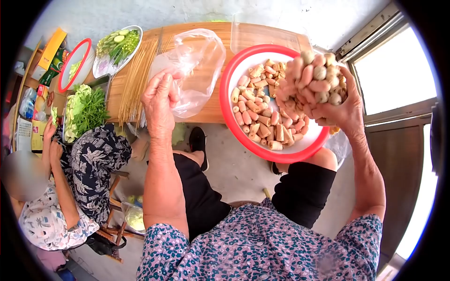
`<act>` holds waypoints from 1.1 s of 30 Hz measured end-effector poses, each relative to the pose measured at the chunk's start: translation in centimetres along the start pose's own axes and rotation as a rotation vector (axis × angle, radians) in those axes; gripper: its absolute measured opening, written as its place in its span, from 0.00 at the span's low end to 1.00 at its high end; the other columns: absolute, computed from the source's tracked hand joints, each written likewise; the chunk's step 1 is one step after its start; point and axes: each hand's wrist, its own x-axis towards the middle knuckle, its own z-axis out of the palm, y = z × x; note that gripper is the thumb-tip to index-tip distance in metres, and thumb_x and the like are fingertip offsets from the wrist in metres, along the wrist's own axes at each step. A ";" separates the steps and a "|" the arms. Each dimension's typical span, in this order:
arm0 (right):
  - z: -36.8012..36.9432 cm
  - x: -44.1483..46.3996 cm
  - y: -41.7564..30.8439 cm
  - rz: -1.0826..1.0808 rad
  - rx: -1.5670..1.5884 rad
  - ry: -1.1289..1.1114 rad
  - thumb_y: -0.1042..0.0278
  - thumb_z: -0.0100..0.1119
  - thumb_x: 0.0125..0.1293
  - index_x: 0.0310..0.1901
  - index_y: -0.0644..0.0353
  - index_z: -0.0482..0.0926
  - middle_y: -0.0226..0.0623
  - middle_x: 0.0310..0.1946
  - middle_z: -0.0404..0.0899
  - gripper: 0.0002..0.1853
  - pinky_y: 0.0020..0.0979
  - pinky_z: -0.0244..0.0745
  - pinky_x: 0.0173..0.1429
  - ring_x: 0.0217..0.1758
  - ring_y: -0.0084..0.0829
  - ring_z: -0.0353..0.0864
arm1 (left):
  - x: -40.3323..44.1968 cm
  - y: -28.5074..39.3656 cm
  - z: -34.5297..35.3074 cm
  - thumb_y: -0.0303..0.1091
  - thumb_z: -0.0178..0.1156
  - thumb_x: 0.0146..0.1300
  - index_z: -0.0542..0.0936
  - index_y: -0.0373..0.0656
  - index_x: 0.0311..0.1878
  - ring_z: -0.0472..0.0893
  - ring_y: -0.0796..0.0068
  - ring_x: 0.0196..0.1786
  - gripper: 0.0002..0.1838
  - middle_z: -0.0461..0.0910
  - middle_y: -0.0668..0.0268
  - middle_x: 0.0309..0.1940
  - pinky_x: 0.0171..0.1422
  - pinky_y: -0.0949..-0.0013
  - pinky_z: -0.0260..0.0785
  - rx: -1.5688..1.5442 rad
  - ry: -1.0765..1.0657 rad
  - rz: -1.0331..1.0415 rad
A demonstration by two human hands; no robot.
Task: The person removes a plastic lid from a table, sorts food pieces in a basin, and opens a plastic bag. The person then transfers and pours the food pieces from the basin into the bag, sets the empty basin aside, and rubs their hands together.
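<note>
My right hand [344, 105] is raised over the right side of a red-rimmed white basin [228, 110]. It grips a thick bunch of skewered sausage pieces [314, 82], pinkish and greyish-tan, with rounded ends facing up; the sticks are hidden. Inside the basin lie many loose cut sausage pieces [269, 124]. My left hand [161, 100] is held up in front of the table, with thumb and fingertips pinched together near a clear plastic bag [199, 70]. Whether the pinch holds the bag's edge or something thin cannot be made out.
Bamboo skewers [136, 79] lie on the wooden table [220, 47] left of the bag. A clear plastic tray [267, 35] is behind the basin. Further left are a tray of leafy greens [86, 110], a vegetable plate [117, 47] and a seated person [61, 201]. A window [393, 70] is at right.
</note>
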 end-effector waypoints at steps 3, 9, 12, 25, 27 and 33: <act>-0.1 0.4 -0.1 0.209 0.445 0.027 0.68 0.70 0.33 0.63 0.66 0.59 0.49 0.48 0.75 0.49 0.33 0.75 0.54 0.49 0.37 0.77 | -0.1 0.1 0.0 0.33 0.53 0.66 0.76 0.35 0.52 0.62 0.89 0.20 0.15 0.79 0.68 0.31 0.22 0.84 0.52 0.068 -0.075 0.044; 1.3 0.0 -1.6 0.286 0.852 0.126 0.70 0.69 0.36 0.62 0.69 0.60 0.49 0.50 0.72 0.46 0.36 0.73 0.56 0.51 0.38 0.76 | -1.0 0.4 0.1 0.37 0.52 0.68 0.74 0.35 0.55 0.60 0.88 0.17 0.18 0.76 0.60 0.55 0.18 0.84 0.50 -0.244 -0.208 -0.093; 2.2 0.7 -3.3 0.157 1.105 0.088 0.72 0.68 0.41 0.63 0.68 0.57 0.49 0.49 0.72 0.44 0.36 0.73 0.56 0.51 0.39 0.75 | -1.1 1.0 0.2 0.38 0.52 0.67 0.68 0.35 0.61 0.60 0.88 0.16 0.23 0.67 0.57 0.64 0.17 0.83 0.51 -0.259 -0.279 -0.123; 9.9 2.7 -10.2 0.157 0.844 -0.121 0.72 0.72 0.35 0.62 0.71 0.58 0.49 0.48 0.74 0.48 0.33 0.77 0.51 0.48 0.35 0.78 | -1.0 2.9 0.0 0.49 0.52 0.66 0.55 0.37 0.70 0.59 0.89 0.17 0.36 0.58 0.58 0.69 0.17 0.85 0.50 0.014 -0.275 0.123; 10.2 2.1 -9.8 0.141 0.605 -0.156 0.70 0.73 0.32 0.63 0.71 0.58 0.48 0.49 0.74 0.51 0.33 0.75 0.55 0.51 0.36 0.76 | -0.8 3.1 0.2 0.51 0.52 0.66 0.55 0.37 0.70 0.59 0.89 0.17 0.37 0.58 0.58 0.68 0.17 0.85 0.50 0.028 -0.267 0.108; 12.0 1.0 -8.8 -0.095 0.469 -0.188 0.68 0.74 0.33 0.62 0.68 0.59 0.50 0.52 0.71 0.50 0.34 0.69 0.62 0.57 0.38 0.73 | 0.3 2.7 1.7 0.45 0.55 0.66 0.62 0.39 0.67 0.60 0.91 0.17 0.31 0.66 0.60 0.65 0.16 0.86 0.51 -0.153 -0.401 -0.093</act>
